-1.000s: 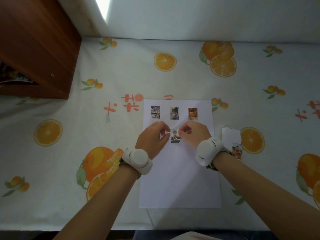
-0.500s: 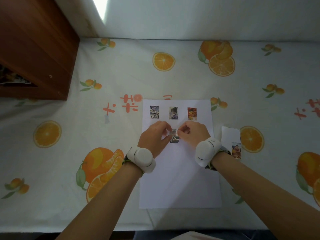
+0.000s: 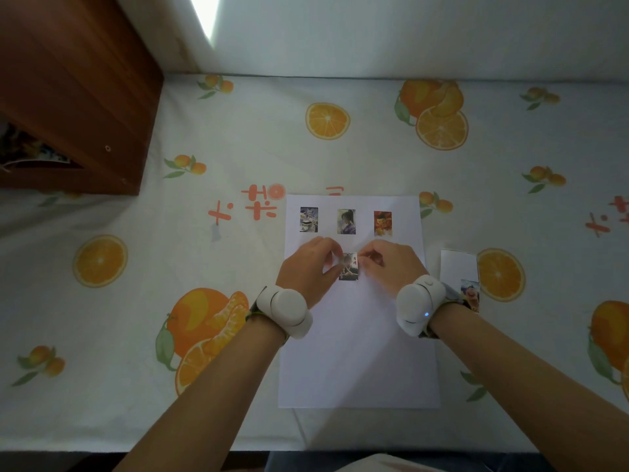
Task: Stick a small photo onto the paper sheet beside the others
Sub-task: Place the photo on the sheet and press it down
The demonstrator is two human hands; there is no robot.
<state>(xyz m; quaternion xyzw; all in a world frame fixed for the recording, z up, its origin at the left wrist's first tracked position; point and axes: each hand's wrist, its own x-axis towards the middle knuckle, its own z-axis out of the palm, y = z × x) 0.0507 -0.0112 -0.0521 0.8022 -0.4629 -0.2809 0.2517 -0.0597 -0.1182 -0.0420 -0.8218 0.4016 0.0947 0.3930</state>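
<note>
A white paper sheet [image 3: 357,352] lies on the table in front of me. Three small photos [image 3: 346,221] sit in a row near its top edge. Below the middle one, a fourth small photo [image 3: 349,271] is held over the sheet. My left hand [image 3: 306,270] pinches its upper left corner, where a pale film seems to curl up. My right hand [image 3: 391,265] pinches its upper right edge. Whether the photo touches the paper I cannot tell. Both wrists carry white bands.
A white backing strip [image 3: 457,267] with one more small photo [image 3: 470,294] lies just right of the sheet, partly behind my right wrist. A brown wooden cabinet [image 3: 75,97] stands at the far left. The orange-print tablecloth [image 3: 170,250] covers the table; a wall rises behind.
Both hands stay pinched on the small photo at the same spot. It looks tilted and lifted half a second ago and lies flatter and more upright now.
</note>
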